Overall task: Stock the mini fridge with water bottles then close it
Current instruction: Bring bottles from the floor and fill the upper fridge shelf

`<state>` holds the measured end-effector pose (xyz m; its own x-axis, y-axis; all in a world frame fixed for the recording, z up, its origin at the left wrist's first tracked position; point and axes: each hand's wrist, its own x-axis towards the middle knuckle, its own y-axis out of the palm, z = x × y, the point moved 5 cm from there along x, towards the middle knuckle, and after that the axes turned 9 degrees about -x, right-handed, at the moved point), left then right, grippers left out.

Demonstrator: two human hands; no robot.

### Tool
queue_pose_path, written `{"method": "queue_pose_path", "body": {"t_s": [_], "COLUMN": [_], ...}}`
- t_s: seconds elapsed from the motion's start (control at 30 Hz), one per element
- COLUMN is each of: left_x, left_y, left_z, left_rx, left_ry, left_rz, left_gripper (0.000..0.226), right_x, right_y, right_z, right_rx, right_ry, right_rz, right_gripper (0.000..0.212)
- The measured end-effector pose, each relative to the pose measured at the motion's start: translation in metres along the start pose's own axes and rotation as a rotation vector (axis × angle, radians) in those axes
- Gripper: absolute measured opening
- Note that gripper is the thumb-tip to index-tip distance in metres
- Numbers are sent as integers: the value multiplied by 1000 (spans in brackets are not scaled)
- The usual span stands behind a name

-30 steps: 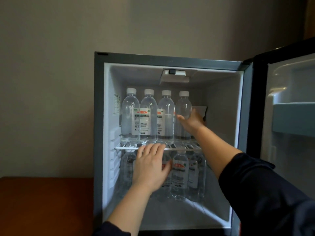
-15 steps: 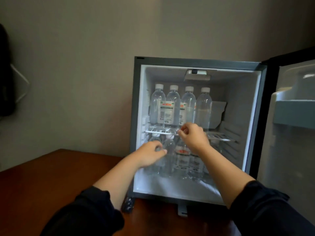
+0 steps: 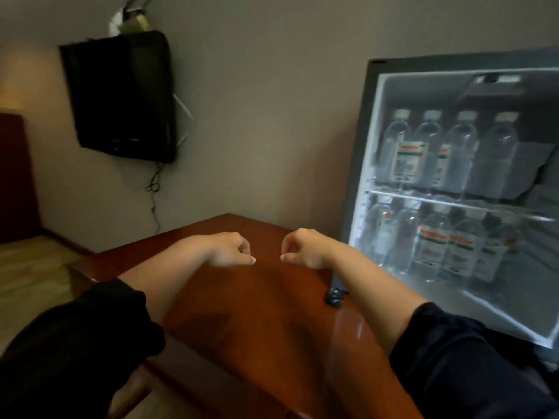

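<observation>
Head camera looks down across a plain grey wall (image 3: 272, 101) and a glossy reddish-brown wooden table (image 3: 257, 322) that fills the middle of the view. At the right end of the table, close against the wall, stands the dark-grey-framed mini fridge (image 3: 358, 152). Its front is open and its white interior is lit. On the wall to the left hangs a black flat screen (image 3: 121, 98), tilted, with a thin dark cable (image 3: 154, 189) trailing down below it.

Two forearms reach out over the table from dark sleeves, the left sleeve (image 3: 75, 352) at the lower left and the right sleeve (image 3: 469, 358) at the lower right. The left hand (image 3: 230, 247) and the right hand (image 3: 302, 247) hover just above the wood, near each other but apart, knuckles up. Both have their fingers curled in and hold nothing. They are left of the fridge, clear of its opening.

Inside the fridge, a thin white wire shelf (image 3: 453, 201) splits the space. Four clear plastic water bottles with white caps (image 3: 453, 152) stand upright in a row on it, and several more bottles of the same kind (image 3: 432, 252) stand below on the fridge floor — the blur hides their exact count.

A small black object (image 3: 334, 296) lies on the table by the fridge's front left corner — too blurred to identify.
</observation>
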<state>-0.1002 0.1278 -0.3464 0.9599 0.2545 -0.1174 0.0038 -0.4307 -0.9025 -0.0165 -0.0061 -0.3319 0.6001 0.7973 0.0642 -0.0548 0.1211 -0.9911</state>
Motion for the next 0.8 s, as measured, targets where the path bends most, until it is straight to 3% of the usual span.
{"method": "queue_pose_path", "body": {"t_s": [0.37,0.57,0.8], "left_x": [-137,-208,-266], "left_y": [2,28,83], "left_z": [199,293,400], "left_rx": [15,-109,-297], "left_ry": [-396,-631,-826], "left_rz": [0,-12,-11], "left_gripper": [35,41,43], "right_x": [53,67,62], "right_y": [110,168,268], "right_z": [204,320,413], "right_rx": [10,-4,42], "right_ry": [-392,-585,-737], "right_rz": [213,218,361], "right_gripper": [16,14,22]}}
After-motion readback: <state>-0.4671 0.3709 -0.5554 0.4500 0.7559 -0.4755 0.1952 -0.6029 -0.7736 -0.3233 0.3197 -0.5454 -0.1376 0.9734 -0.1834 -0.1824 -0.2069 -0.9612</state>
